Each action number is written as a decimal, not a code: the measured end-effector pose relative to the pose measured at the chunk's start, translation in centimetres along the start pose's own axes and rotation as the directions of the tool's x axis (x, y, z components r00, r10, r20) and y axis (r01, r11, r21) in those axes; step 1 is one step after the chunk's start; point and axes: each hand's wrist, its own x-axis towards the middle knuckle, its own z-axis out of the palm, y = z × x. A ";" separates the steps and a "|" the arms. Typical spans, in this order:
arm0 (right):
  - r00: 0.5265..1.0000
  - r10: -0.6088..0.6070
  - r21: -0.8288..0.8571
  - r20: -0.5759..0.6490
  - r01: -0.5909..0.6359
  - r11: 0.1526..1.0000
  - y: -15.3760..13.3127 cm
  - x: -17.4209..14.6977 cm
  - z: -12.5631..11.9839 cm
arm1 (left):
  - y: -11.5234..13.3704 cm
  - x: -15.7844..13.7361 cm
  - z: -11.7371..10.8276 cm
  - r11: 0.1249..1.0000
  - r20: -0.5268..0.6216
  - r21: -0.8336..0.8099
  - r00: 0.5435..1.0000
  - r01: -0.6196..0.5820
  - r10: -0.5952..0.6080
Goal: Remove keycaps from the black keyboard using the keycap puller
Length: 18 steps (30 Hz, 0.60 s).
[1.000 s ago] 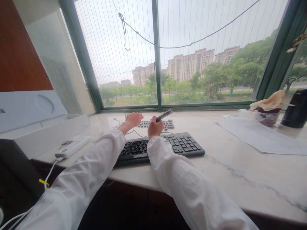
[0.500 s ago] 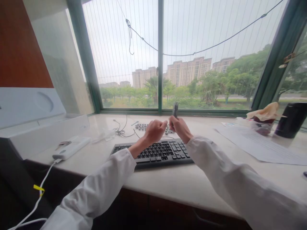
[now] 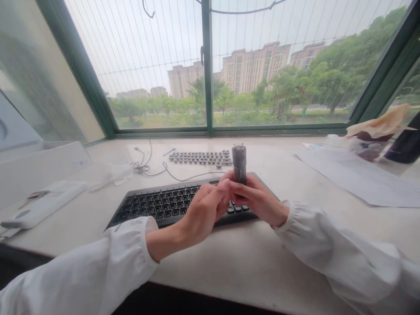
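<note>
My right hand [image 3: 254, 194] is closed around the lower part of a dark grey, stubby tool [image 3: 239, 164]. The tool stands upright and has small prongs on its top end; I cannot make out its exact kind. Against the right hand, at the tool's base, presses my left hand [image 3: 208, 205], its fingers curled and partly hidden, so what they hold does not show. Both hands are above a black keyboard [image 3: 154, 201] with many keycaps off, some still on at its right. Behind it, loose keycaps [image 3: 200, 157] lie in rows.
A thin cable [image 3: 183, 178] runs from a tangle at the left to the keyboard. At the left lie keys [image 3: 34, 197] on a white power strip [image 3: 49, 208], beside a white box [image 3: 42, 164]. Paper sheets [image 3: 357, 175] and a dark cup [image 3: 403, 142] are at the right.
The hands have moved lower and now touch each other. The tool has turned to show a broader side. My view has moved closer and tilted down.
</note>
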 end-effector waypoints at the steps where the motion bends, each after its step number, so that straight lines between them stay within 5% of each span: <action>1: 1.000 -0.006 0.017 -0.010 0.006 1.000 0.0 -0.2 0.2 | 0.0 0.0 0.1 0.993 -0.044 0.106 0.997 -0.056 0.060; 4: 0.999 -0.024 0.032 -0.044 0.025 0.999 0.0 -0.5 0.5 | 0.1 -0.2 0.3 0.954 -0.084 0.280 0.987 -0.106 0.135; 11: 0.981 -0.109 -0.118 -0.161 0.090 0.989 -0.4 -0.4 1.1 | -0.6 -0.6 0.3 0.937 -0.081 0.340 0.990 -0.081 0.115; 18: 0.980 0.040 0.063 -0.197 -0.028 0.998 -0.7 -0.3 1.5 | -0.9 -0.3 0.3 0.931 -0.081 0.354 0.989 -0.088 0.124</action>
